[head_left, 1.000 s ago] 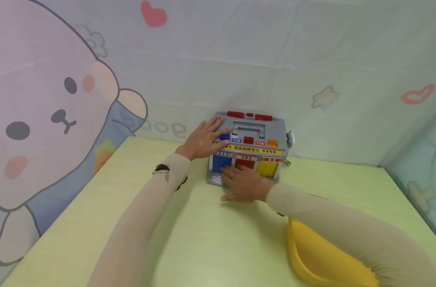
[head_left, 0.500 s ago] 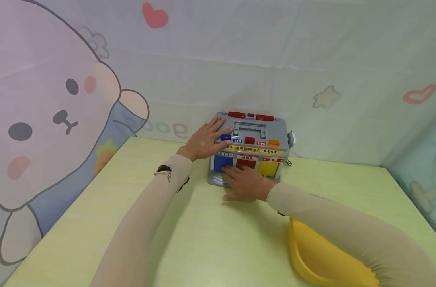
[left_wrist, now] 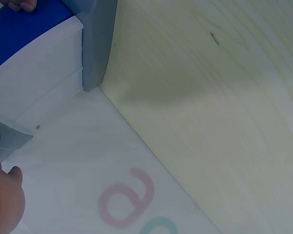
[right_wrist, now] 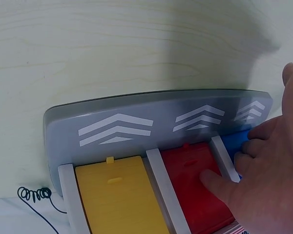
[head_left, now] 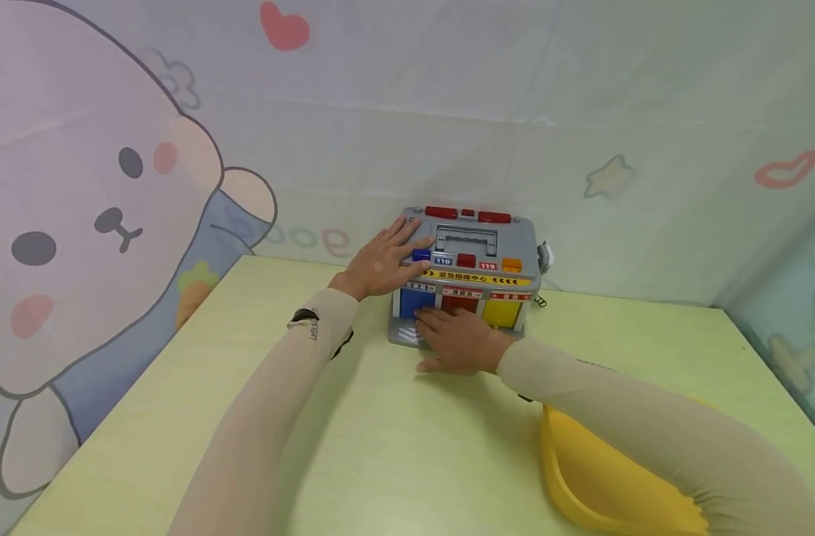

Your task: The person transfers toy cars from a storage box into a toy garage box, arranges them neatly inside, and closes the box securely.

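Note:
A grey toy garage (head_left: pixel 474 280) with red lights, a folded handle on its roof and three coloured doors stands against the back wall. My left hand (head_left: pixel 379 266) lies with spread fingers on the roof's left end, by the blue button (head_left: pixel 421 255). In front, my right hand (head_left: pixel 457 344) has its fingertips at the lowered blue door (head_left: pixel 417 300). The right wrist view shows one finger of it over the red door (right_wrist: pixel 198 195); the yellow door (right_wrist: pixel 117 195) is uncovered. All three doors are down. Part of the grey ramp (right_wrist: pixel 156 105) is hidden by the right hand in the head view.
A yellow bin (head_left: pixel 554 476) stands at the front right, partly under the right forearm. A dark coiled cord (right_wrist: pixel 34 194) and a white piece (head_left: pixel 545 257) hang at the garage's right side. A printed cloth (head_left: pixel 581 89) covers the wall behind the table (head_left: pixel 374 454).

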`<state>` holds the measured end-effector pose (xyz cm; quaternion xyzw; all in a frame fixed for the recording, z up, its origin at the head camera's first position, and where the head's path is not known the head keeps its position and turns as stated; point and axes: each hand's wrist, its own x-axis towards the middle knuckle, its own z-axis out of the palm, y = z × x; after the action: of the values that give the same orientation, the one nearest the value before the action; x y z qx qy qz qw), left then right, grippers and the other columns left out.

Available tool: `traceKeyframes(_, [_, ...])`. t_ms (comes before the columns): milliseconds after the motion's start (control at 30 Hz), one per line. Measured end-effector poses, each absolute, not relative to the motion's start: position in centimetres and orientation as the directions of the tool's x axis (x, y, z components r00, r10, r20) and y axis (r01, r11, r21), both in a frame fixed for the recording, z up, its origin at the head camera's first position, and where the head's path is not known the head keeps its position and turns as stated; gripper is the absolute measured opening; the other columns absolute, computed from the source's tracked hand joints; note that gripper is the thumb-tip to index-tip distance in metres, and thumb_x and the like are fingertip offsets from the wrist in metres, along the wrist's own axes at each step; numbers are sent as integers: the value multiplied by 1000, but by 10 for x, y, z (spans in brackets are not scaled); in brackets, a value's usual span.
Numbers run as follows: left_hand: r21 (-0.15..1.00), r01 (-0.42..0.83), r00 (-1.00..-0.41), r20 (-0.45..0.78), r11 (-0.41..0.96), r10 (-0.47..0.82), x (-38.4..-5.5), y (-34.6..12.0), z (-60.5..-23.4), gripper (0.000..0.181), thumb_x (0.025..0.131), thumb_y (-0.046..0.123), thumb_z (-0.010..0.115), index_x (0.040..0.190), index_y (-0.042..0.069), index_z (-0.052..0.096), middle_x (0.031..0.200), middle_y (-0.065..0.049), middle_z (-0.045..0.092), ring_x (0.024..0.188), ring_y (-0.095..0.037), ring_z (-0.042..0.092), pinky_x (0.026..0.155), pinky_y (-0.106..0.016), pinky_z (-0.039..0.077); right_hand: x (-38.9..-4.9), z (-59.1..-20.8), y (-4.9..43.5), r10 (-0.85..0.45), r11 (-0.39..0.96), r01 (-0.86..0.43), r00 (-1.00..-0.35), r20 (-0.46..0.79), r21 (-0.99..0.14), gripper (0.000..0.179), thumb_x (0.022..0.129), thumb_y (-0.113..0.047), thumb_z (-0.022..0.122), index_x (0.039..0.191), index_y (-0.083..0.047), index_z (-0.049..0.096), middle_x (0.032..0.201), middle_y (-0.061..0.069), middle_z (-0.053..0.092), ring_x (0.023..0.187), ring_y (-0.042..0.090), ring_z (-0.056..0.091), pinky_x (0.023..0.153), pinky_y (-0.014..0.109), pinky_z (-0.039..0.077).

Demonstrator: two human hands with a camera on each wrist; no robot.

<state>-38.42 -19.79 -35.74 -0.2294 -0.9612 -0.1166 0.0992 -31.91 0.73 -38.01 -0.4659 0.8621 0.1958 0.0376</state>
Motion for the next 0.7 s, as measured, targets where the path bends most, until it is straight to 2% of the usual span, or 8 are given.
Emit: traceKeyframes(700, [193, 461, -875, 263, 866, 407, -383, -197, -359, 58, 103, 52, 42, 156, 28, 36, 170, -3, 11, 158, -24, -1, 127, -49, 11, -317, -381, 6, -787, 491, -805, -574, -228, 332, 84, 98, -67, 38, 157, -9, 32, 165, 9, 28, 153, 27, 29, 114, 46, 42])
